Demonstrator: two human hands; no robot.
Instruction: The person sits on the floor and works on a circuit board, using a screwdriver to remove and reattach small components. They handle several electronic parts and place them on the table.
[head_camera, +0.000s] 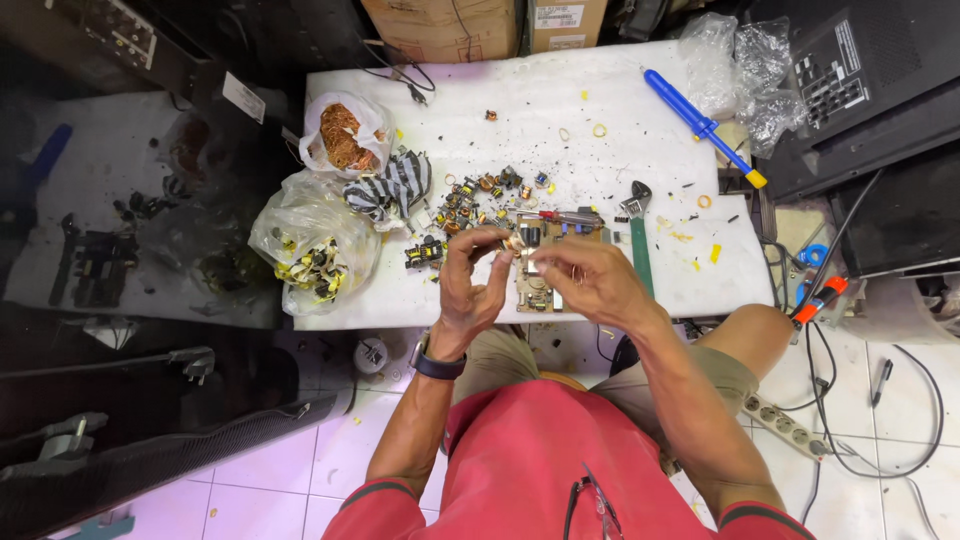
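- The left hand (470, 285) is raised above the near edge of the table (620, 100), its fingers (482, 240) curled in and pinched shut on a small coil part (513, 243) with a coppery, wound look.
- The right hand (590, 280) meets it from the other side, fingers (540, 262) bent close together at the same small part; how firmly they grip it cannot be told, as the fingertips overlap.
- The coil part sits between both hands, just above a tan rectangular circuit board (560, 232) lying flat on the table.
- The table is covered with a white, soft-looking foam sheet speckled with dark crumbs and yellow bits.
- Behind the hands lies a loose heap of small transformers (470, 195), blocky, with copper windings and yellow tape.
- To the left, a crinkled clear plastic bag (315, 245) holds more yellow-and-black parts; another bag (345, 135) holds a tangle of reddish copper wire.
- A striped black-and-white cloth (395, 185) is bunched between the bags and the heap.
- A metal adjustable wrench (636, 225) with a green handle lies just right of the board.
- A long blue screwdriver (700, 125) with a yellow tip rests slantwise far right.
- A dark band wraps the left wrist (440, 365).
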